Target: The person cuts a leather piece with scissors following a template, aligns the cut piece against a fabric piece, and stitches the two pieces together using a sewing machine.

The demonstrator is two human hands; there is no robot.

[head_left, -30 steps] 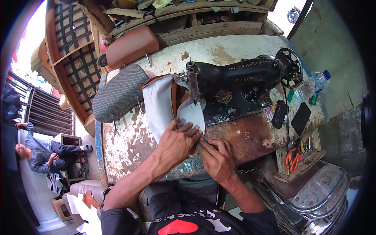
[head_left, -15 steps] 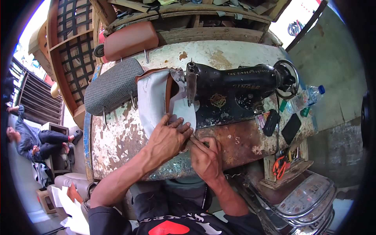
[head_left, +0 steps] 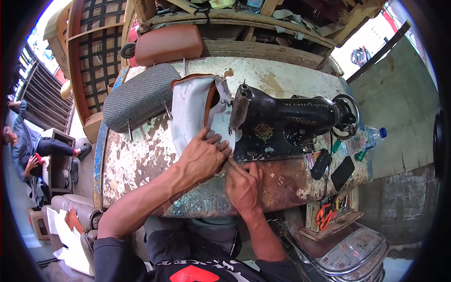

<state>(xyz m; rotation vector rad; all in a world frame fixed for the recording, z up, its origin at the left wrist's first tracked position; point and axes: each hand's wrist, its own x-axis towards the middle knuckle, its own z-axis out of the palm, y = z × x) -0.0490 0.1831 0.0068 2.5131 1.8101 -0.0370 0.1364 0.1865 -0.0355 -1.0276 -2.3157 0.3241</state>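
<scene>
A white-backed cover with brown edging [head_left: 190, 105] lies under the needle end of an old black sewing machine [head_left: 282, 120]. It looks like a headrest cover turned inside out, with a dark opening along its seam. My left hand [head_left: 204, 150] rests flat on the cover's near part, its fingers stretched over the white cloth. Just right of it, my right hand [head_left: 244, 181] has its fingers bent and pinched at the cover's near edge, close to the left fingertips. The exact grip is partly hidden by the fingers.
A grey fabric headrest [head_left: 141, 96] and a brown headrest [head_left: 169, 44] lie on the worn table [head_left: 136, 174]. Right of the machine are a plastic bottle [head_left: 366, 141] and a black phone-like slab [head_left: 343, 173]. Orange-handled scissors [head_left: 324, 216] sit in a side tray. A person [head_left: 35, 141] sits far left.
The whole view has shifted and tilted slightly. Both hands stay at the cover's near edge, with only slight finger movement. The seated person's arms have moved.
</scene>
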